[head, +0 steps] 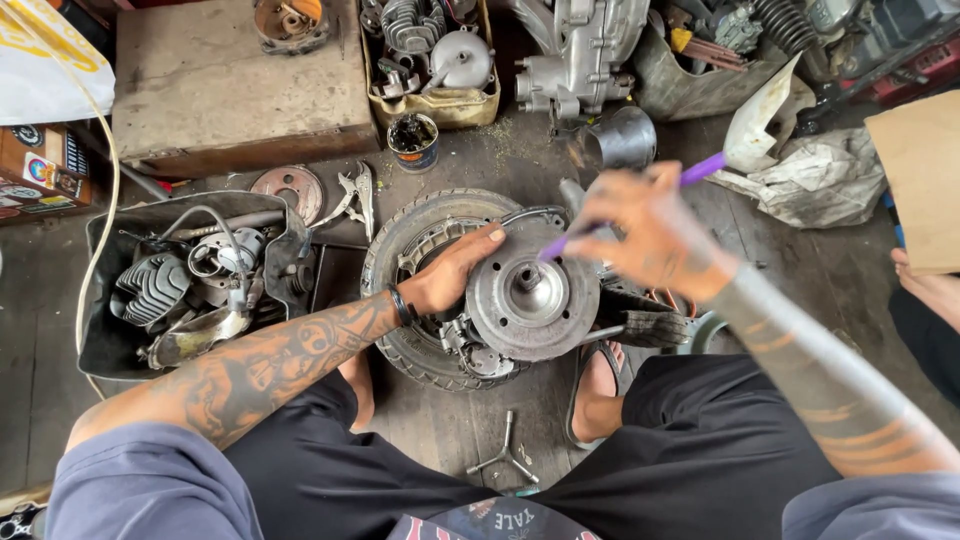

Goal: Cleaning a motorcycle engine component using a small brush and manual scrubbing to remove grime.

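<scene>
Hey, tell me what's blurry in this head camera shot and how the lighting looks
Head view: the right hand and its purple tool are smeared by motion blur; the left hand on the metal drum is sharp, as is the tyre. Light is soft and even, with faint shadows and only a dull sheen on the drum. Frame edges bow slightly, as with a wide lens.

The light was soft and even, like daylight, and bright enough to see everything. Shadows were faint and small. The right hand (655, 235) and its purple tool (640, 205) looked smeared with blur. The left hand (450, 275) was sharp. Shiny metal parts had small glints. Things near the edges bent outward a bit.
</scene>
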